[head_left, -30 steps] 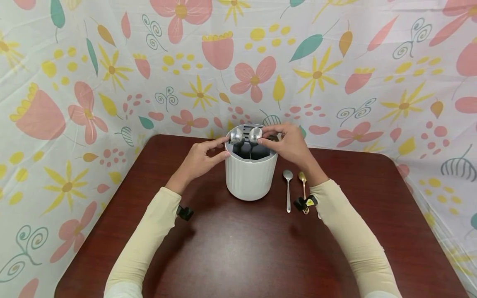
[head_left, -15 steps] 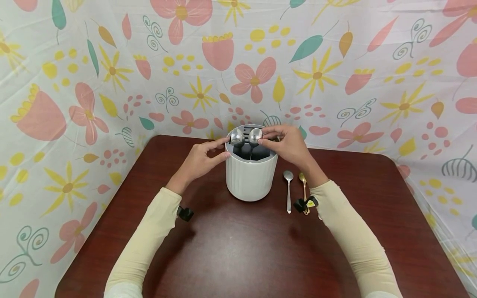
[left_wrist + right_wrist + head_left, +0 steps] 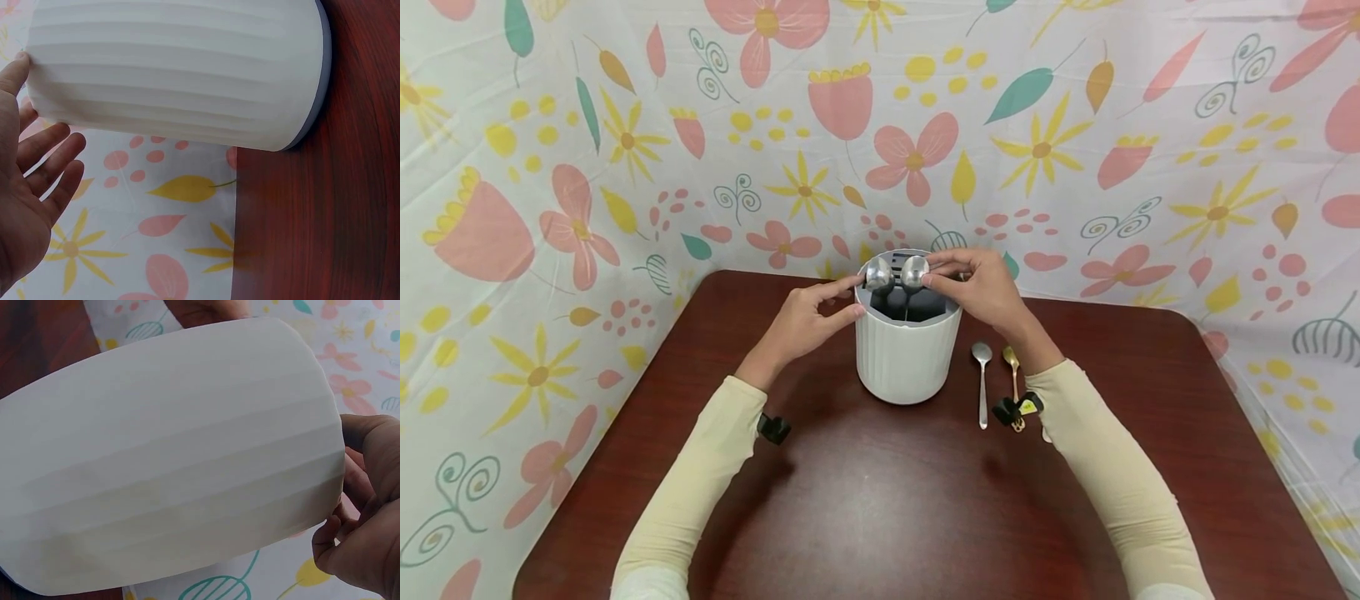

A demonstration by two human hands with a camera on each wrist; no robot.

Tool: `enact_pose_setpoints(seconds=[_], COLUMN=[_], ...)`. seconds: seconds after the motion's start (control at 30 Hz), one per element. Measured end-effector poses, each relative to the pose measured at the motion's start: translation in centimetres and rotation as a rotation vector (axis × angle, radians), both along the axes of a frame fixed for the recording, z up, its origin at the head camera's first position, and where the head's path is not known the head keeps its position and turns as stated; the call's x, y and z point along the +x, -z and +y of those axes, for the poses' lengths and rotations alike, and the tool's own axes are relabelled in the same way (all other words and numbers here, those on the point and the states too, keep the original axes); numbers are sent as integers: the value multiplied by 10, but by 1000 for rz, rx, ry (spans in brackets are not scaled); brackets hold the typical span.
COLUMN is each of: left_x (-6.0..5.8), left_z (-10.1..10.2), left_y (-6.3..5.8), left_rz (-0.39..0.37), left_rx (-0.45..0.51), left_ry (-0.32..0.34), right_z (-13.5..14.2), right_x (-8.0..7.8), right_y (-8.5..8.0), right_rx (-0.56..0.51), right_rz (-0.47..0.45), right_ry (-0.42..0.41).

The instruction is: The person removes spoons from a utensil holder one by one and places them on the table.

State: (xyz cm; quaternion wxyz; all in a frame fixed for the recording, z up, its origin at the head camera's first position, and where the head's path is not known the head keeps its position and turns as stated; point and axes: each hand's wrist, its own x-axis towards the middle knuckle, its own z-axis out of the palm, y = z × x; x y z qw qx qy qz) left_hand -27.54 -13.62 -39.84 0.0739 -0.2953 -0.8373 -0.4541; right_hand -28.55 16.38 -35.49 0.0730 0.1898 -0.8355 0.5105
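Note:
A white ribbed utensil holder (image 3: 906, 358) with dark inner compartments stands on the table. Two silver spoons lean in it, bowls up at the rim: a left spoon (image 3: 878, 273) and a right spoon (image 3: 914, 272). With thumb and fingers, my right hand (image 3: 988, 287) pinches the right spoon by its bowl. My left hand (image 3: 805, 321) rests its thumb and index finger at the holder's left rim, the fingertip close beside the left spoon. In the left wrist view, the other fingers of the left hand (image 3: 31, 181) are spread loosely below the holder's edge. The spoon handles are hidden inside.
To the holder's right, a silver spoon (image 3: 982, 383) lies on the dark wooden table (image 3: 865, 517). Beside it lies a gold spoon (image 3: 1013, 367), partly covered by the right wrist and its black camera (image 3: 1006, 410). A flower-patterned cloth (image 3: 700, 150) hangs behind the table.

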Motion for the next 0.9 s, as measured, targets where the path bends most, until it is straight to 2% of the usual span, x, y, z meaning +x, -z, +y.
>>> enact_pose_setpoints(seconds=[0.33, 0.9], left_x=[0, 1], left_z=[1, 1], left_y=[1, 0], left_rz=[20, 12], left_rx=[-5, -17], left_ry=[-6, -14], right_z=[0, 0], right_x=[-1, -1], right_y=[-4, -22], right_rx=[-60, -182], right_rz=[-56, -17], right_ry=[-20, -97])
